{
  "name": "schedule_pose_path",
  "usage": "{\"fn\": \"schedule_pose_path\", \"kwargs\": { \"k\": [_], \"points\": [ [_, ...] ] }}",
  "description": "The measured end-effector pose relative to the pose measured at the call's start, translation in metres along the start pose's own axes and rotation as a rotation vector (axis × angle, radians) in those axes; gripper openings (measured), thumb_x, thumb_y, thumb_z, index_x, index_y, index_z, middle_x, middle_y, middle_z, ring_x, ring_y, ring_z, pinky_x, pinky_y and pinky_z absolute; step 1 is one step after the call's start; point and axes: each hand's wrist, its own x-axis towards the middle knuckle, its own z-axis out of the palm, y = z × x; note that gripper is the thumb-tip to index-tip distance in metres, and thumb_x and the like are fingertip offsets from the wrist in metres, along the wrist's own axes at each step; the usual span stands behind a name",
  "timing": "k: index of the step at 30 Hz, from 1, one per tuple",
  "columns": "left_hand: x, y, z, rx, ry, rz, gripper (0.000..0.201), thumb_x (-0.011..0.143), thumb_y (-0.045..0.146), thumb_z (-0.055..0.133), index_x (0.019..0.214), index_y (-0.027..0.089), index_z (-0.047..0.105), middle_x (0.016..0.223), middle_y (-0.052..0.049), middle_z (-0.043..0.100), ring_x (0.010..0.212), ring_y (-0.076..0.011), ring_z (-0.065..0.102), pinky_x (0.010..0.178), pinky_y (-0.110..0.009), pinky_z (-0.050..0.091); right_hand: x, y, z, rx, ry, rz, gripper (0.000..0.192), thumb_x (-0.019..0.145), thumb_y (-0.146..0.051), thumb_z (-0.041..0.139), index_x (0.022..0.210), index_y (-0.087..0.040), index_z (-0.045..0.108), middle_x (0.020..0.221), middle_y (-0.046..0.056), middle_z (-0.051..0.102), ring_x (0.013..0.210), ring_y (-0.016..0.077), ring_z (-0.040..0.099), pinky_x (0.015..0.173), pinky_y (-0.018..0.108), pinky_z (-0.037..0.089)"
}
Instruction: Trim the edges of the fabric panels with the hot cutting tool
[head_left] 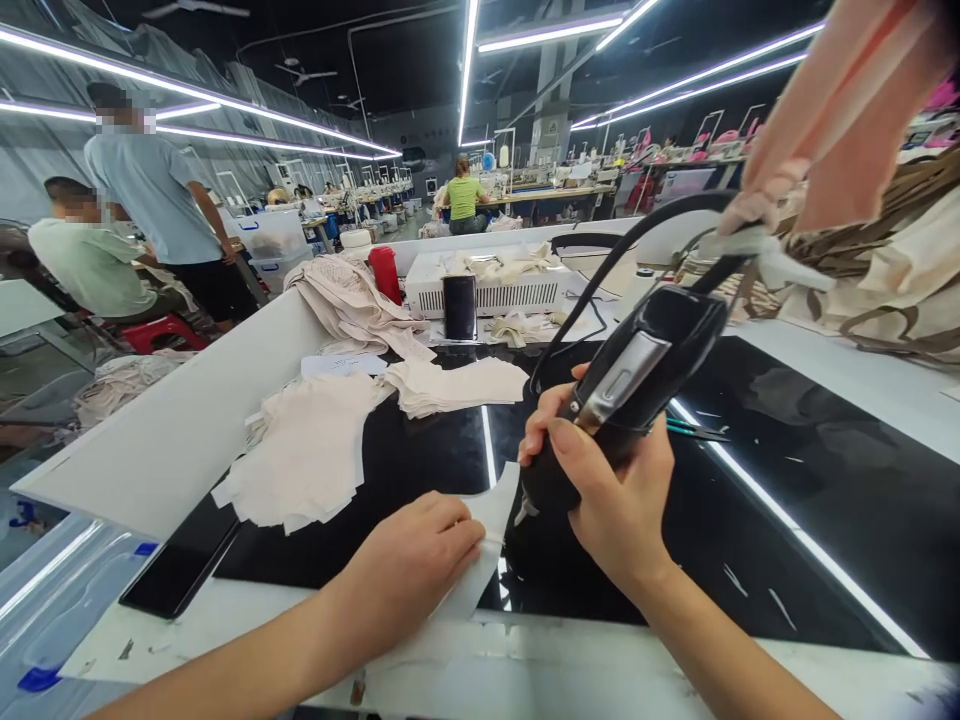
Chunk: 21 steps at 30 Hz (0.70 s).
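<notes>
My right hand (619, 480) is wrapped round a black corded handheld tool (637, 350) with a metal lever on its side. Its narrow metal tip (526, 508) points down beside the edge of a pale fabric piece (491, 520). On that piece rests my left hand (412, 560), fingers bent and close together, pressing it against the glossy black board (675, 580). Part of the fabric is hidden under the left hand. To the left lie two stacks of pale cut pieces, a larger stack (300, 450) and a smaller stack (457, 385).
Behind the board stand a white vented box (487, 290), a phone (460, 308) and a red cylinder (385, 275). Green-handled tweezers (694, 430) lie right of the tool. A dark phone (180, 560) lies front left. Pink cloth strips (832, 120) hang by the cable. Co-workers are farther back.
</notes>
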Motion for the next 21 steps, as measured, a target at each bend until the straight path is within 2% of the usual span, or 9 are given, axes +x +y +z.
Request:
{"fn": "schedule_pose_path", "kwargs": {
  "k": [4,9,12,16,21],
  "points": [
    [-0.004,-0.011,-0.001,-0.019,-0.039,0.054,0.032,0.108,-0.003,0.057,0.127,0.018,0.071,0.121,-0.007,0.077,0.109,-0.0230,0.077,0.096,-0.034,0.068,0.001,0.000,-0.006,-0.002,-0.013,0.003,0.038,0.090,-0.040,0.094,0.107,-0.030,0.061,0.086,-0.007,0.073,0.061,0.0132,0.068,0.056,0.027,0.063],
    [-0.009,-0.043,-0.005,-0.174,-0.027,0.219,0.034,0.111,-0.001,0.053,0.128,0.018,0.076,0.134,-0.010,0.082,0.130,-0.0247,0.078,0.119,-0.039,0.063,-0.004,-0.001,-0.008,0.011,-0.005,0.029,0.041,0.088,-0.045,0.097,0.111,-0.030,0.067,0.087,-0.006,0.073,0.063,0.0146,0.069,0.056,0.029,0.063],
    [-0.005,-0.050,-0.004,-0.229,0.014,0.169,0.040,0.107,-0.004,0.051,0.129,0.017,0.077,0.136,-0.012,0.082,0.130,-0.0244,0.079,0.115,-0.037,0.066,-0.006,-0.001,-0.009,0.009,-0.029,0.033,0.040,0.088,-0.045,0.097,0.112,-0.030,0.068,0.087,-0.005,0.073,0.063,0.0154,0.070,0.057,0.030,0.064],
    [0.011,-0.044,0.001,-0.194,0.077,0.034,0.042,0.106,-0.006,0.051,0.131,0.017,0.075,0.136,-0.012,0.080,0.129,-0.0218,0.078,0.114,-0.035,0.066,-0.005,-0.001,-0.012,0.012,-0.057,0.033,0.040,0.089,-0.044,0.097,0.114,-0.031,0.068,0.087,-0.005,0.073,0.063,0.0156,0.070,0.057,0.031,0.065],
    [0.025,-0.042,0.015,-0.106,0.078,0.034,0.043,0.104,-0.008,0.051,0.133,0.016,0.072,0.133,-0.011,0.078,0.127,-0.0234,0.076,0.110,-0.037,0.067,-0.004,-0.004,-0.016,-0.010,-0.062,0.019,0.039,0.090,-0.042,0.096,0.116,-0.031,0.068,0.085,-0.004,0.072,0.063,0.0160,0.069,0.056,0.030,0.064]
  ]
}}
